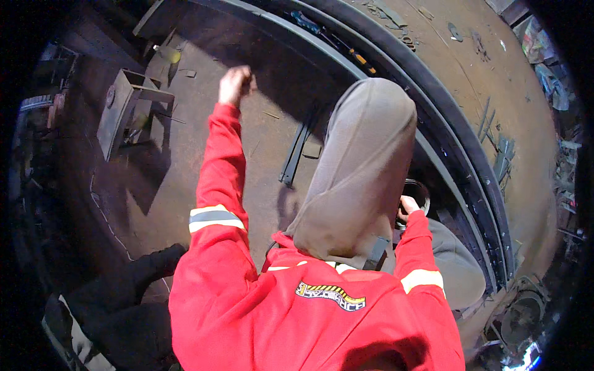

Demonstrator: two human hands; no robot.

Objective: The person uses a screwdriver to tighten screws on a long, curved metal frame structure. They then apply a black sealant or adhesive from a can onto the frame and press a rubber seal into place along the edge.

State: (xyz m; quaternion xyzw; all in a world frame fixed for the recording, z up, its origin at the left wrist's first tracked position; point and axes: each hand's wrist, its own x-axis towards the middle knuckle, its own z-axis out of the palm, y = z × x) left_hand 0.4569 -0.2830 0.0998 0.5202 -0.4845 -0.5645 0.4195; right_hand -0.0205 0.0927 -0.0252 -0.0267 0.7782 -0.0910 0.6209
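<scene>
My left hand (237,85) is raised over the brown floor at the end of an outstretched red sleeve. Its fingers are curled in, and what they hold, if anything, is hidden. Beside my raised knee, my right hand (408,209) is closed at a round, shiny-rimmed thing (424,193) with a dark inside. My leg covers part of that hand. Close to it run long dark metal beams (458,157). On them lie a tool with an orange and black handle (362,59) and a blue-handled tool (305,22).
Narrow dark metal bars (297,151) and a small block (312,150) lie on the floor. A box-like metal frame (124,102) stands at left, near a yellowish object (168,54). Dark cloth (127,309) is at lower left. Metal scraps (504,154) lie beyond the beams.
</scene>
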